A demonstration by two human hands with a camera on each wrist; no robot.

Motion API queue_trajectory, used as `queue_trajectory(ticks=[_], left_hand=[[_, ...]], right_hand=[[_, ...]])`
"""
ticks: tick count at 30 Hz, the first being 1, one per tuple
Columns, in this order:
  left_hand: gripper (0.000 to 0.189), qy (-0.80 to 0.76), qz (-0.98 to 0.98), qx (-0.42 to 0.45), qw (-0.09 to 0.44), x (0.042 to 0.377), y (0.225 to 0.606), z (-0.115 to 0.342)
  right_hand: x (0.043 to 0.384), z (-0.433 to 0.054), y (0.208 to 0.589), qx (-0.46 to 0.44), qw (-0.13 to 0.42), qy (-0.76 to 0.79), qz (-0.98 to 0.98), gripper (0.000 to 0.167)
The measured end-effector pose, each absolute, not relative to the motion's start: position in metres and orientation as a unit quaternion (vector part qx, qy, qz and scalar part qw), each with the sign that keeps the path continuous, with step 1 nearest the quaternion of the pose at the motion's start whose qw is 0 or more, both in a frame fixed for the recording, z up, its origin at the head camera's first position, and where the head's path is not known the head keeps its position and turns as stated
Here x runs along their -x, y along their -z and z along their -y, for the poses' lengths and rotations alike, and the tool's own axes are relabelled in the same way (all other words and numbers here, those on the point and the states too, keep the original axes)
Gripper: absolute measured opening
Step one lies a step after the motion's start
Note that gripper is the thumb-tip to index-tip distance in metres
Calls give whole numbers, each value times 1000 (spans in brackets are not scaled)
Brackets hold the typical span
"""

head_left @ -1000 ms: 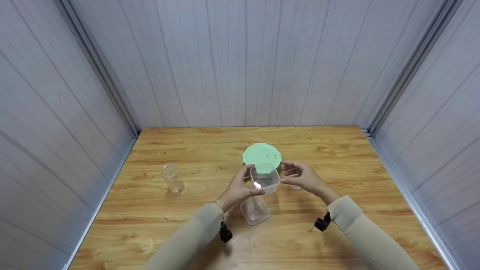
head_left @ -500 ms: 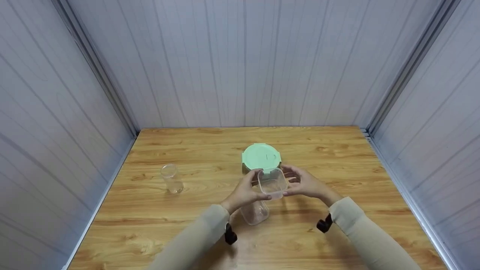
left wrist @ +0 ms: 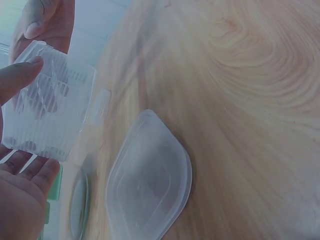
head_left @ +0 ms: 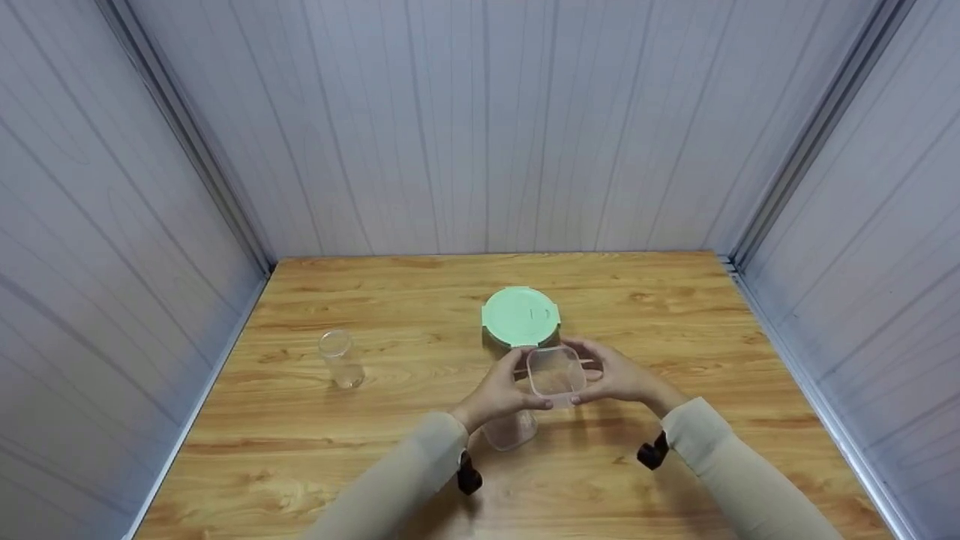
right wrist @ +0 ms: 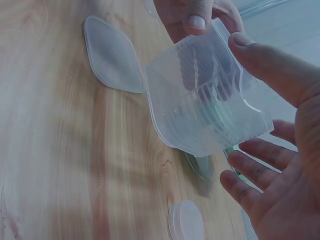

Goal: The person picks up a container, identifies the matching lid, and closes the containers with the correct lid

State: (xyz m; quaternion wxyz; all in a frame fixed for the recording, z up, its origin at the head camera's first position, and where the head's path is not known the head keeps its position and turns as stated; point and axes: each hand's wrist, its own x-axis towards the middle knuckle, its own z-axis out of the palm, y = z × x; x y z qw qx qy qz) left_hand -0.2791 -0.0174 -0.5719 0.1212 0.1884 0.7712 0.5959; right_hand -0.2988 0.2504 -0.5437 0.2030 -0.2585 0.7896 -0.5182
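Both hands hold a clear square plastic container [head_left: 556, 373] raised above the table, its open rim visible in the head view. My left hand [head_left: 504, 388] grips its left side, thumb along the near side. At the right side, my right hand [head_left: 616, 375] holds it between thumb and fingers; in the right wrist view the thumb lies on the upper edge and the fingers spread below. A translucent square lid [head_left: 511, 431] lies flat on the table, partly covered by the left hand in the head view. It shows fully in the right wrist view as a lid [right wrist: 114, 55].
Behind the hands stands a round container with a light green lid [head_left: 520, 316]. To the left, a clear cylindrical cup [head_left: 343, 361] stands upright. A small round pale lid or disc [right wrist: 187, 221] lies near the right hand. Pale panel walls [head_left: 465, 135] enclose the wooden table [head_left: 390, 300].
The container has moved right and toward me, and its opening has turned further toward the head camera. My right fingers have come onto it. The left hand has moved along with it.
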Motion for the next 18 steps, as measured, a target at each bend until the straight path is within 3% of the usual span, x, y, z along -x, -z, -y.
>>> queue_trajectory(ticks=[18], left_hand=[[91,-596,-763,-201,148,278,587,6]], right_hand=[[293,-259,559,252,199,497,-806,96]])
